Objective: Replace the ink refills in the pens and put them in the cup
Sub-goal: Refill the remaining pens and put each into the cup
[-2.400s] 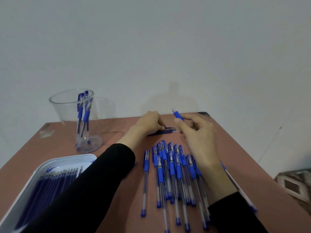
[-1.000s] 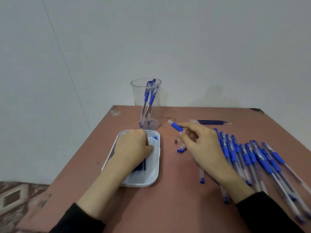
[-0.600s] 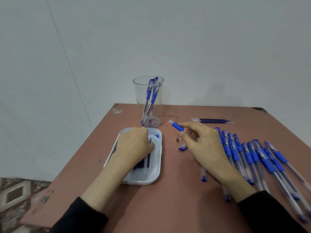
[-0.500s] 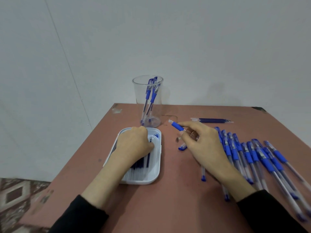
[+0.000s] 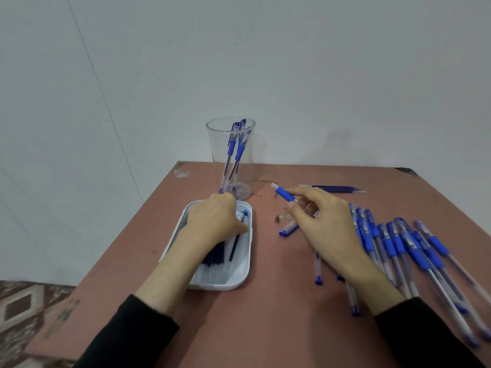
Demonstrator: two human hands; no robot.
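A white tray (image 5: 245,272) of dark blue ink refills lies on the brown table, left of centre. My left hand (image 5: 212,221) reaches into it, fingers curled down; its thumb pinches one refill (image 5: 235,245) that lies apart from the rest. To the right, my right hand (image 5: 324,224) holds a pen barrel with a blue grip (image 5: 284,194), its open end pointing up and left. A clear cup (image 5: 231,155) stands behind the tray with a few blue pens in it. A blue pen cap (image 5: 288,229) and a small tip piece (image 5: 277,219) lie between my hands.
Several blue pens (image 5: 398,248) lie in a row on the right, partly under my right wrist. A few loose refills (image 5: 334,188) lie at the back right. The table's left edge (image 5: 148,221) runs close to the tray, with patterned floor below.
My left hand has left the loose refills at the back and gone into the tray, and my view has turned left. Over the last half second both hands have barely moved.
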